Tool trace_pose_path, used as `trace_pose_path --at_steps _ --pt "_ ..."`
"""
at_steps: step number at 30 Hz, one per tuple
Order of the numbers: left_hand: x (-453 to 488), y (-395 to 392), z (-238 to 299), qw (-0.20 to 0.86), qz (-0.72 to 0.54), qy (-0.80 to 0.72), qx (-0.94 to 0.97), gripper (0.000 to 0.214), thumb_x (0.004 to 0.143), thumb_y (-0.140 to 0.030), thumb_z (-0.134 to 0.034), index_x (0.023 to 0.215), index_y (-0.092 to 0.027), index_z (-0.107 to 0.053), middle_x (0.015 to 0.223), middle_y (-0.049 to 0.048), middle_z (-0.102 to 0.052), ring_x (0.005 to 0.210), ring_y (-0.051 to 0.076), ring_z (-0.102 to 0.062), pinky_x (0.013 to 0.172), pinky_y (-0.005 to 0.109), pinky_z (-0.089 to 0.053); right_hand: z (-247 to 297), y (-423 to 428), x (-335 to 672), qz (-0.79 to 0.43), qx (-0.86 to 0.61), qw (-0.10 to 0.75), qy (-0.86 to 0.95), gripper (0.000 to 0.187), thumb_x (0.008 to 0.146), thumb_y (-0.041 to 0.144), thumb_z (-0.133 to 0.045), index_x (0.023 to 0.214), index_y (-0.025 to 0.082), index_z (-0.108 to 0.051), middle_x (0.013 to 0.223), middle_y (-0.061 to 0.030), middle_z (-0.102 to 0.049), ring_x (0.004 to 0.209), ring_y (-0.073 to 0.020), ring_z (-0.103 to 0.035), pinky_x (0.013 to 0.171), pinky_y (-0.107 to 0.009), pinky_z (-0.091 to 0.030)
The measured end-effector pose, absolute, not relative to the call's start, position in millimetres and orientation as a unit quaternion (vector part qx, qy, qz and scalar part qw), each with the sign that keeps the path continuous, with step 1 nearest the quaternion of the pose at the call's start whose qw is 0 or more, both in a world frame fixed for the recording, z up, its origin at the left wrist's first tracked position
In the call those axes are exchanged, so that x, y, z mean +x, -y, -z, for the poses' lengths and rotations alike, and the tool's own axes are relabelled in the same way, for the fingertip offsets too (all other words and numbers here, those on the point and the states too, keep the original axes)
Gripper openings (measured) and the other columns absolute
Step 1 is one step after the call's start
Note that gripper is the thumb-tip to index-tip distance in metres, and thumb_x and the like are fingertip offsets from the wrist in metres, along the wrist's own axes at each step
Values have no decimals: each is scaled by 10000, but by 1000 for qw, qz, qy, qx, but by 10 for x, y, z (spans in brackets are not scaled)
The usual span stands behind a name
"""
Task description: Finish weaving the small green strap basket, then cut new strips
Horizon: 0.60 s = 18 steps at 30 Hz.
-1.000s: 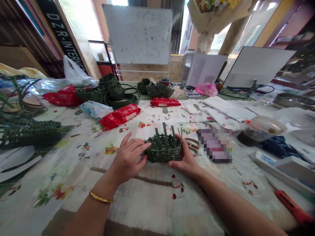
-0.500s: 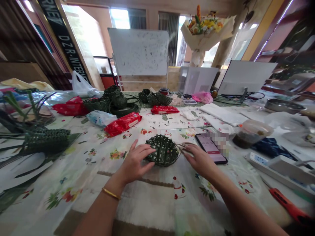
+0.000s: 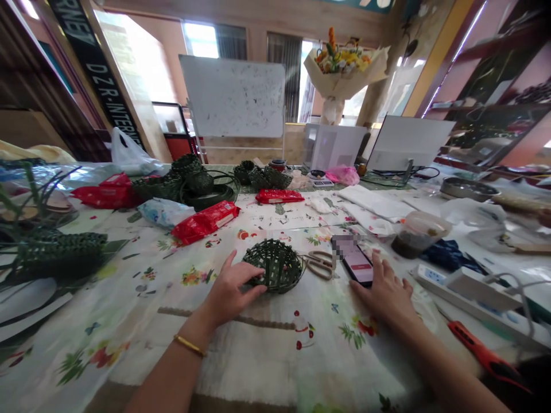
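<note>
While resting the half-open left hand [image 3: 230, 288] against the left side of the dark green woven basket [image 3: 278, 267], spreading the right hand [image 3: 390, 289] loosely at the near right part of the phone [image 3: 356, 261], not visibly closed on it. Cannot tell whether pinching the basket's rim or merely touching it. Set on the patterned tablecloth [image 3: 331, 373], just left of the scissors [image 3: 322, 264], as regards the basket. Probably attending to the phone rather than working the weave. For shifting the phone, close thumb and fingers on opposite edges, clear of the scissors; for weaving, bring both hands around the rim.
</note>
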<state>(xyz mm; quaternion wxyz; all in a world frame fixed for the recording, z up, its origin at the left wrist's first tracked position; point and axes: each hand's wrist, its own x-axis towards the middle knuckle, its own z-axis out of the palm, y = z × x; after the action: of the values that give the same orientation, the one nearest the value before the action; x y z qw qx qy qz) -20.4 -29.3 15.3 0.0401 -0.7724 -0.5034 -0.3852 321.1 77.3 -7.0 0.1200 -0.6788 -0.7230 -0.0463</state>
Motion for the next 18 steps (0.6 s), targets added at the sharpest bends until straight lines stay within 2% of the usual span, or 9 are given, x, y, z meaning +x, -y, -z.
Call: trace_pose_path --at_steps 6,12,16,18 --pt "-160 246 -74 -13 413 505 -758 138 790 -272 -645 905 -198 -634 822 21 -711 793 163 -655 1096 530 -234 27 -995 3156 41 -704 92 703 786 809 546 -439 1450 163 -193 1410 -228 -353 1149 -413 -504 949 -512 -333" --pt "-177 224 -67 -33 451 526 -720 60 803 -247 -631 816 -193 -654 797 30 -699 786 178 -651 1045 520 -294 18 -1484 3234 28 -711 102 695 815 809 508 -485 1452 117 -173 1379 -252 -387 1213 -397 -455 974 -511 -326" --pt "-223 219 -70 -49 491 549 -674 81 807 -261 -627 790 -194 -667 796 39 -704 765 177 -651 1023 480 -339 -83 -1508 3122 20 -676 126 726 657 825 410 -491 1346 21 -395 1367 -308 -386 1228 -431 -420 979 -544 -307" --pt "-232 220 -90 -49 497 553 -667 82 798 -270 -640 776 -197 -670 789 32 -709 751 172 -654 1026 478 -339 -132 -1413 2995 -21 -613 128 780 528 839 377 -466 1239 39 -528 1286 -261 -505 1177 -382 -486 969 -472 -354"
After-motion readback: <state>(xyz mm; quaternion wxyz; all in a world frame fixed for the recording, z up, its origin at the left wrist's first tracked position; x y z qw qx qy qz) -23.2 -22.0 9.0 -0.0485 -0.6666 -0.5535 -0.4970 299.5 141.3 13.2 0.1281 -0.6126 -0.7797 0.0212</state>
